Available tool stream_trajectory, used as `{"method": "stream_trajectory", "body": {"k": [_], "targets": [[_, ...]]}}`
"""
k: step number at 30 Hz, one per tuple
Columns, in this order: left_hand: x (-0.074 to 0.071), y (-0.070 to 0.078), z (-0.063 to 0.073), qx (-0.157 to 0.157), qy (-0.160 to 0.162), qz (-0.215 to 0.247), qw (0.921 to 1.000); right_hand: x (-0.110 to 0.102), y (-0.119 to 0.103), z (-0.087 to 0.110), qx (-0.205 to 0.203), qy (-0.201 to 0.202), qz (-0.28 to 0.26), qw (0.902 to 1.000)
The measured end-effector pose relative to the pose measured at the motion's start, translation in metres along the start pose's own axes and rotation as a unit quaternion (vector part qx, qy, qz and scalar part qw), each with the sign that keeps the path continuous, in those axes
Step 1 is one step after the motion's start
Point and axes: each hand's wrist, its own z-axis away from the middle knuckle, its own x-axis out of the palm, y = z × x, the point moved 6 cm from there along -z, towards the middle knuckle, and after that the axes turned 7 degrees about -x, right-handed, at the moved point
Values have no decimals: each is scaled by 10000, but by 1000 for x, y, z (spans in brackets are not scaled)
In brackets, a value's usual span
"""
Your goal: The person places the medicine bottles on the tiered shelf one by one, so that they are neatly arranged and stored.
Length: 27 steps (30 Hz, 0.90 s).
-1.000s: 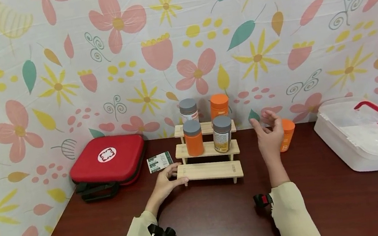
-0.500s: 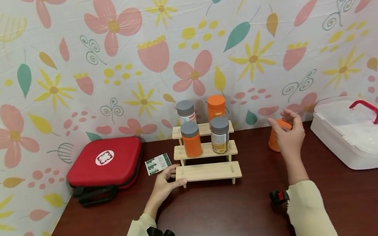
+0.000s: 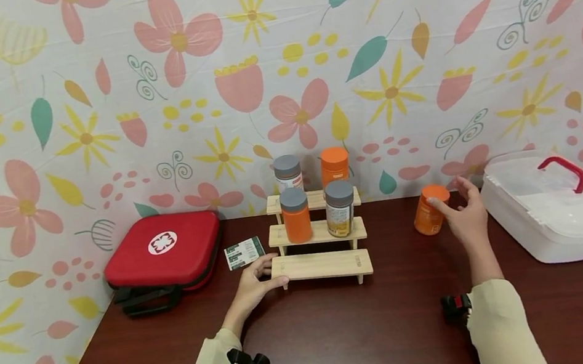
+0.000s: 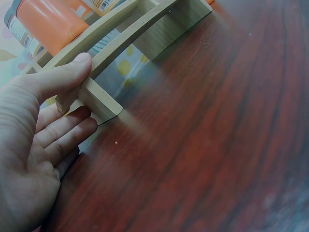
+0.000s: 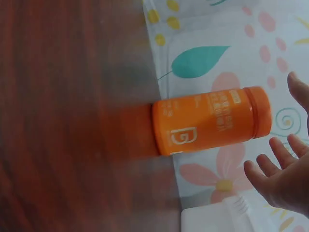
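Observation:
My left hand (image 3: 252,284) pinches the left end of a three-step wooden display stand (image 3: 321,263). In the left wrist view its thumb (image 4: 79,65) lies on top of the bottom step while the fingers curl underneath. At the right, an orange pill bottle (image 3: 428,222) with an orange cap stands upright on the table. My right hand (image 3: 469,219) is spread beside that cap, thumb on the near side and fingers on the right. The right wrist view shows a gap between the bottle (image 5: 207,121) and the fingers (image 5: 270,169).
Grey-capped jars (image 3: 297,221) and an orange-capped one (image 3: 335,166) stand on the upper two steps. A red first-aid case (image 3: 163,249) and a blister pack (image 3: 243,253) lie left. A translucent box (image 3: 560,219) with a red handle stands right. Behind hangs a floral cloth (image 3: 278,84).
My right hand has moved right, from the left of the orange pill bottle across it to its right side, uncovering the bottle. The left hand keeps its hold on the stand.

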Motion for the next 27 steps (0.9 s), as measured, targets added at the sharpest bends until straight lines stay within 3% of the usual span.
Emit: {"method": "stream_trajectory", "body": {"k": [8, 16, 23, 27], "targets": [[0, -4, 4, -60, -152, -225, 9996, 8, 28, 4, 258, -516, 337, 9978], [0, -2, 2, 26, -29, -113, 9999, 10, 28, -8, 292, -582, 217, 9976], [0, 23, 13, -129, -164, -147, 9997, 11, 31, -11, 422, -611, 200, 9970], [-1, 9, 4, -164, -158, -116, 9997, 10, 33, -11, 426, -626, 281, 9967]]}}
